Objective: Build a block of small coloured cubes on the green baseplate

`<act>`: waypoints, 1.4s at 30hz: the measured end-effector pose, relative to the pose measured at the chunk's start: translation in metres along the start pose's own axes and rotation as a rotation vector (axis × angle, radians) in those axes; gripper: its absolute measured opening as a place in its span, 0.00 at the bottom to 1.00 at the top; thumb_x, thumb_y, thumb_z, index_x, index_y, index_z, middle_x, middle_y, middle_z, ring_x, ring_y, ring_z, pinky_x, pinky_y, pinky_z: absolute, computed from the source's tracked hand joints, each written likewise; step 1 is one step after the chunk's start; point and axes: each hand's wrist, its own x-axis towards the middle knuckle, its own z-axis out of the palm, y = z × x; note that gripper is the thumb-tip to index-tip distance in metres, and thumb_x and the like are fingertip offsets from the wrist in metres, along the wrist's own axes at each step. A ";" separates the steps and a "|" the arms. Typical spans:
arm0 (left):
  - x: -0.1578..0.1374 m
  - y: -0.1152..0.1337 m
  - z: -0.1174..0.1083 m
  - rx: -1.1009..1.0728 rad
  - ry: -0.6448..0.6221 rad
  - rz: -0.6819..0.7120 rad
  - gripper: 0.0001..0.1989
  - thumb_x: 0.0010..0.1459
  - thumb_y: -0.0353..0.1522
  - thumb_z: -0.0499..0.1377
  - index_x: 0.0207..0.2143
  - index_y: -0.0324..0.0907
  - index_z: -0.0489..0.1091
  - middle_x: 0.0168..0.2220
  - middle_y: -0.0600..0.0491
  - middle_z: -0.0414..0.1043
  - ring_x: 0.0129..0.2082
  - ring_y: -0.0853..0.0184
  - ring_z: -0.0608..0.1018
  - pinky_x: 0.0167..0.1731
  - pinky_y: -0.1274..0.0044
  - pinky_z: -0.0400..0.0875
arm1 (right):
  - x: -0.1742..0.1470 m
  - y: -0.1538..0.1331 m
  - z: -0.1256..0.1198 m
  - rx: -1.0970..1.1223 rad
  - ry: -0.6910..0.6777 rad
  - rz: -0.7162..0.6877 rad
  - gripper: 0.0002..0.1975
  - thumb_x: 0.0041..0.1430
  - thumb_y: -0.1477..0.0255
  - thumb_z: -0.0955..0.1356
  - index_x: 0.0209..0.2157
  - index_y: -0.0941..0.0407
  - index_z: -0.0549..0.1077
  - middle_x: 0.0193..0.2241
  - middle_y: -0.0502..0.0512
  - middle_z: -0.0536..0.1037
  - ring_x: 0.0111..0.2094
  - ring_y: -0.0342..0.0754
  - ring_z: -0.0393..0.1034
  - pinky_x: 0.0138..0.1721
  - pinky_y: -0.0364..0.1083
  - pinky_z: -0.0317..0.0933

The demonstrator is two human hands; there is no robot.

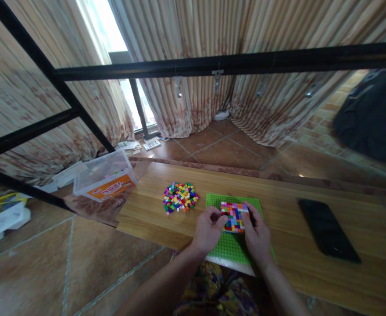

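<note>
Plastic all over, that multicoloured brick panel (pixel 235 218), so I'd guess light, stiff, a bit slick, and likely to split along the seams if twisted; best held by its 3 and 9 o'clock edges. It's over the 12 o'clock half of the green studded baseplate (pixel 229 248). Looks roughly square, so no clear long axis, coloured face up, one edge towards 12. Right hand (pixel 258 235) grips the 3 o'clock side; left hand (pixel 208 230) is curled at 9, can't tell if it's pinching anything.

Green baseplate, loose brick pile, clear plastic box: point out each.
Green baseplate (pixel 229 248): head view, bare studs in its lower half.
Loose brick pile (pixel 180 196): head view, middle of the heap.
Clear plastic box (pixel 110 188): head view, orange label on its side wall.
</note>
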 end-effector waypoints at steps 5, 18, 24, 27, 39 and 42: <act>0.000 -0.001 0.000 -0.013 0.000 0.008 0.06 0.53 0.32 0.59 0.26 0.41 0.65 0.23 0.59 0.64 0.24 0.73 0.66 0.27 0.80 0.62 | -0.001 -0.001 -0.001 -0.004 -0.006 -0.009 0.25 0.62 0.57 0.63 0.56 0.56 0.70 0.53 0.63 0.74 0.52 0.57 0.69 0.54 0.58 0.60; 0.002 -0.013 -0.001 -0.077 -0.026 -0.035 0.14 0.53 0.34 0.61 0.43 0.41 0.69 0.25 0.59 0.67 0.24 0.72 0.68 0.26 0.80 0.63 | -0.002 -0.003 -0.002 -0.015 -0.006 0.006 0.25 0.62 0.58 0.63 0.56 0.55 0.70 0.54 0.61 0.74 0.52 0.56 0.69 0.53 0.56 0.60; 0.000 -0.014 0.000 -0.076 -0.034 -0.024 0.18 0.54 0.34 0.61 0.48 0.42 0.70 0.26 0.57 0.67 0.25 0.71 0.68 0.27 0.79 0.64 | -0.002 -0.004 -0.002 -0.005 -0.005 0.008 0.24 0.62 0.58 0.63 0.55 0.55 0.70 0.53 0.61 0.74 0.53 0.56 0.69 0.53 0.56 0.60; -0.001 -0.011 -0.001 -0.044 -0.042 -0.013 0.20 0.55 0.34 0.60 0.51 0.42 0.70 0.26 0.57 0.66 0.25 0.70 0.67 0.27 0.79 0.64 | -0.002 -0.004 -0.001 -0.003 -0.007 0.013 0.24 0.62 0.58 0.63 0.55 0.55 0.70 0.53 0.61 0.75 0.51 0.56 0.70 0.52 0.56 0.61; -0.004 -0.012 -0.002 0.020 -0.063 0.018 0.23 0.59 0.38 0.58 0.56 0.42 0.69 0.31 0.53 0.73 0.29 0.69 0.71 0.32 0.77 0.69 | -0.002 -0.005 -0.002 -0.009 -0.011 0.007 0.25 0.61 0.57 0.63 0.55 0.56 0.70 0.52 0.62 0.75 0.50 0.56 0.70 0.51 0.56 0.62; -0.005 -0.013 -0.003 0.015 -0.076 0.027 0.22 0.60 0.39 0.57 0.55 0.42 0.70 0.36 0.51 0.77 0.32 0.67 0.75 0.35 0.76 0.72 | -0.002 -0.005 -0.002 -0.009 -0.004 0.011 0.25 0.61 0.57 0.63 0.55 0.56 0.70 0.52 0.62 0.75 0.51 0.56 0.70 0.52 0.56 0.62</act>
